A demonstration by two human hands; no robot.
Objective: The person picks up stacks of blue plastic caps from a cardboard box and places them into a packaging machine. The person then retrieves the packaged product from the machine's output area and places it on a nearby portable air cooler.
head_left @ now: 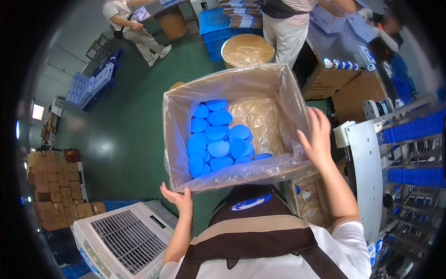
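Observation:
A cardboard box lined with a clear plastic bag is held in front of my body. Blue round discs lie in overlapping stacks over its left part and along the near side. To the right inside, bare brown cardboard shows through the plastic. My left hand grips the near left corner, its thumb and fingers spread around the edge. Against the right wall, my right hand holds the rim, thumb towards the inside and fingers outside.
At lower left stands a white slatted machine. A round drum is just beyond the box, with blue crates behind it. Metal machinery runs along the right. Stacked cartons stand far left. Other people stand beyond.

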